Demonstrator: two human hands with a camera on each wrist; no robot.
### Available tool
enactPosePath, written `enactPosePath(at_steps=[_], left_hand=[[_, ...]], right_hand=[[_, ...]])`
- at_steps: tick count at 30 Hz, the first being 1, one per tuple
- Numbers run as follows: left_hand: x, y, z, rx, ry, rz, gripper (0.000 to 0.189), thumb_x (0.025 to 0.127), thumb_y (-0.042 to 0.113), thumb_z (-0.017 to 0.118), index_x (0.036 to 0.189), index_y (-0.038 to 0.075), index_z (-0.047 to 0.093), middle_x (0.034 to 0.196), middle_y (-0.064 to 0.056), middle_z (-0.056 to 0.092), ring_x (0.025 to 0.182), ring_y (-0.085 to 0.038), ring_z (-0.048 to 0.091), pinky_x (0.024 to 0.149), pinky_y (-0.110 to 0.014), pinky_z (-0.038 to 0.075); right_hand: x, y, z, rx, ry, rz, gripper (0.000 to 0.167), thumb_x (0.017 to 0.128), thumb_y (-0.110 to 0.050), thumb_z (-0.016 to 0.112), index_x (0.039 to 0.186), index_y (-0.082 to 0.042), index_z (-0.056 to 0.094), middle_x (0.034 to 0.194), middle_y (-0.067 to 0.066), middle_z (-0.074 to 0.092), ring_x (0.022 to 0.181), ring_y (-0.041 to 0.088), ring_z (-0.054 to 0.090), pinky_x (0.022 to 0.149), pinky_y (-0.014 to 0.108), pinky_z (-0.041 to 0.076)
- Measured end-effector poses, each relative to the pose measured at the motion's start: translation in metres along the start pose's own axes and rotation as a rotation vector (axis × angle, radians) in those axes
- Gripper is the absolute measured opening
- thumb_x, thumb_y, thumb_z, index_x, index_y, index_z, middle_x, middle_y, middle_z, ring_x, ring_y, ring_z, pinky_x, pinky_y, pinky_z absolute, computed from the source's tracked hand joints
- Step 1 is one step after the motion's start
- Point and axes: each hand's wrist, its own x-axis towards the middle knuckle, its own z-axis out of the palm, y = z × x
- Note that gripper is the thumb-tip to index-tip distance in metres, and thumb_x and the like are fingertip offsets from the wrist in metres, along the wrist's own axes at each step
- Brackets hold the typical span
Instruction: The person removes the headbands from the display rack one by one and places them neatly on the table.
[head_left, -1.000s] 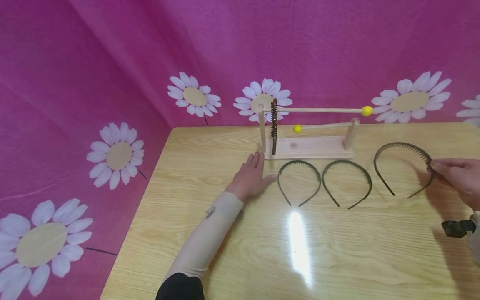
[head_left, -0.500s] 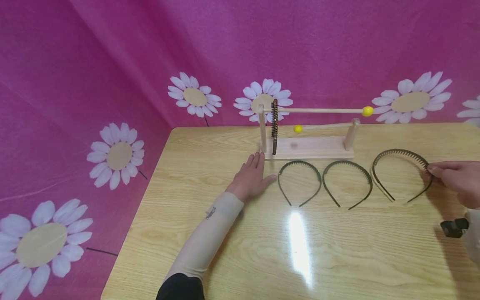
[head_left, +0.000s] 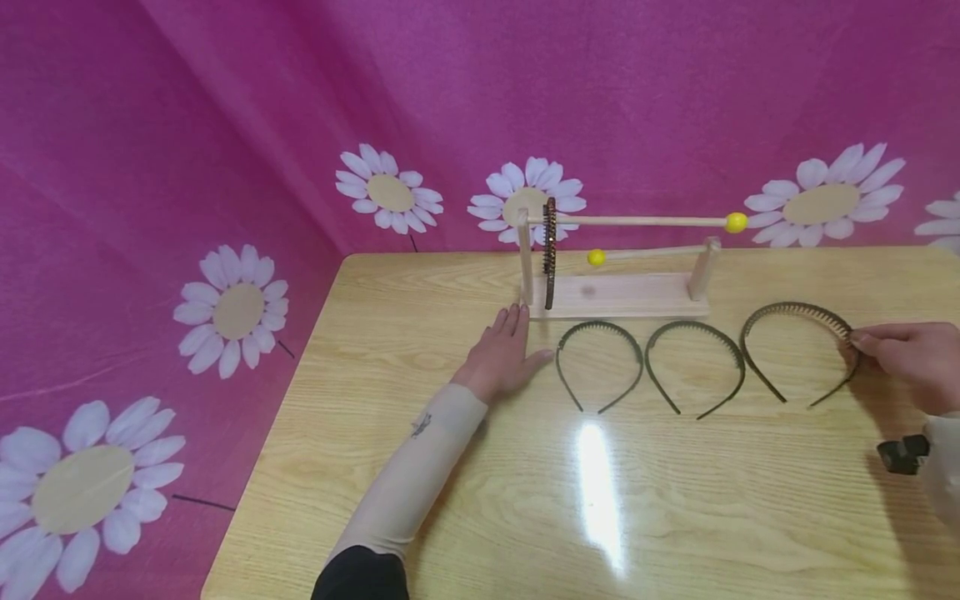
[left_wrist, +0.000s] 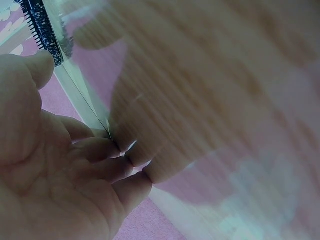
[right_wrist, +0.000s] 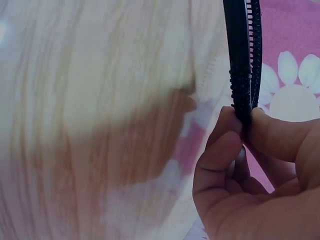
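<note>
My right hand (head_left: 911,358) pinches the right side of a dark toothed headband (head_left: 798,307) between thumb and fingers; the right wrist view shows the headband (right_wrist: 237,55) edge-on. It is low over the table, its contact unclear. Two similar headbands, a left one (head_left: 597,324) and a middle one (head_left: 690,324), lie in a row with their ends toward me. My left hand (head_left: 498,358) rests on the table, fingers extended, fingertips at the left foot of a wooden stand (head_left: 622,293). A speckled headband (head_left: 551,254) hangs on the stand's upper rod.
The stand has two rods, one ending in a yellow ball (head_left: 736,222), the shorter in another yellow ball (head_left: 596,257). The wooden table (head_left: 450,517) is glossy. A pink curtain (head_left: 637,100) with daisies hangs behind and at left.
My right hand has brought its headband slightly left and down, closer to the middle headband. My left hand and the stand have stayed put.
</note>
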Motion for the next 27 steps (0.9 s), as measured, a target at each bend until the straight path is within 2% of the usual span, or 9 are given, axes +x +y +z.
enactPosePath(at_steps=[3,5,8,11,15,18,21,23,27], left_hand=[[0.0,0.0,0.0,0.002,0.001,0.0,0.088,0.102,0.064,0.034,0.162,0.007,0.003,0.168,-0.012,0.001,0.153,-0.029,0.0,0.122,-0.043,0.013],[0.0,0.0,0.0,0.004,0.0,0.001,0.088,0.102,0.064,0.034,0.162,0.007,0.003,0.168,-0.012,0.001,0.153,-0.029,0.0,0.122,-0.043,0.013],[0.0,0.0,0.0,0.009,-0.003,-0.003,0.088,0.102,0.065,0.033,0.162,0.007,0.003,0.168,-0.012,0.0,0.153,-0.028,0.0,0.122,-0.043,0.013],[0.0,0.0,0.0,0.014,-0.003,-0.004,0.088,0.102,0.065,0.033,0.162,0.007,0.003,0.168,-0.011,0.001,0.153,-0.028,0.0,0.122,-0.042,0.013],[0.0,0.001,0.0,0.005,-0.001,-0.007,0.088,0.102,0.065,0.033,0.162,0.008,0.003,0.168,-0.011,0.0,0.153,-0.028,-0.001,0.122,-0.042,0.013],[-0.001,0.001,0.0,-0.004,0.0,-0.009,0.088,0.102,0.064,0.034,0.162,0.008,0.003,0.168,-0.011,0.0,0.153,-0.028,-0.001,0.122,-0.042,0.013],[-0.001,0.001,0.0,-0.005,-0.001,-0.01,0.088,0.102,0.065,0.033,0.162,0.008,0.003,0.168,-0.011,0.0,0.153,-0.028,-0.001,0.122,-0.042,0.013],[-0.001,0.001,-0.001,-0.003,-0.001,-0.008,0.088,0.102,0.065,0.033,0.162,0.008,0.003,0.168,-0.011,0.0,0.153,-0.028,-0.001,0.122,-0.042,0.012],[-0.001,0.001,-0.001,-0.008,0.001,-0.003,0.088,0.102,0.064,0.033,0.162,0.008,0.003,0.168,-0.011,0.0,0.153,-0.028,-0.001,0.122,-0.042,0.012]], right_hand=[[-0.002,-0.001,0.001,0.019,0.012,-0.026,0.049,0.102,-0.008,0.054,0.069,-0.042,0.067,0.061,-0.028,0.062,0.06,-0.011,0.058,0.052,0.013,0.05],[-0.004,-0.001,0.002,-0.009,0.028,-0.037,0.054,0.101,-0.01,0.055,0.065,-0.048,0.061,0.06,-0.029,0.061,0.06,-0.012,0.057,0.052,0.013,0.05],[-0.006,-0.001,0.003,-0.076,0.051,-0.051,0.045,0.101,-0.012,0.056,0.068,-0.041,0.066,0.059,-0.03,0.06,0.06,-0.014,0.054,0.052,0.011,0.048],[-0.007,-0.002,0.003,-0.194,0.075,-0.061,0.03,0.101,-0.017,0.057,0.079,-0.02,0.077,0.06,-0.031,0.059,0.06,-0.017,0.048,0.052,0.01,0.045],[-0.008,-0.003,0.001,-0.326,0.086,-0.041,0.039,0.101,-0.026,0.058,0.098,0.008,0.077,0.067,-0.017,0.066,0.071,-0.005,0.051,0.063,0.021,0.045],[-0.01,-0.006,0.002,-0.344,0.079,-0.016,0.046,0.101,-0.03,0.058,0.108,0.014,0.071,0.074,-0.004,0.07,0.087,0.023,0.058,0.077,0.042,0.051],[-0.012,-0.008,0.002,-0.341,0.077,-0.017,0.049,0.101,-0.03,0.057,0.113,0.016,0.067,0.078,0.007,0.072,0.107,0.048,0.052,0.087,0.062,0.046],[-0.013,-0.009,0.001,-0.359,0.084,-0.035,0.048,0.101,-0.031,0.057,0.11,0.015,0.069,0.081,0.011,0.073,0.11,0.051,0.051,0.083,0.052,0.049],[-0.016,-0.012,-0.001,-0.375,0.095,-0.039,0.049,0.101,-0.033,0.057,0.11,0.013,0.07,0.095,0.024,0.072,0.116,0.053,0.049,0.085,0.052,0.047]])
